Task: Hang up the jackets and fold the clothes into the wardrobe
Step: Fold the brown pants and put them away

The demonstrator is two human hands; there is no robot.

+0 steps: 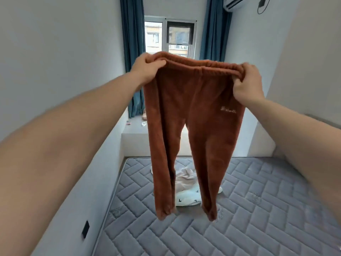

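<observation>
two bare forearms reach out from the camera. the left hand (145, 68) and right hand (247, 82) each pinch a corner of the waistband of rust-brown fleece trousers (193, 115), fingers curled round the fabric. the legs hang above a grey quilted mattress (258, 209), in front of crumpled pale clothes (186, 183).

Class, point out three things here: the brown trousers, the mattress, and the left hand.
brown trousers (191, 100): head view, upper front panel.
mattress (258, 209): head view, bare quilted top.
left hand (145, 69): head view, back of hand.
</observation>
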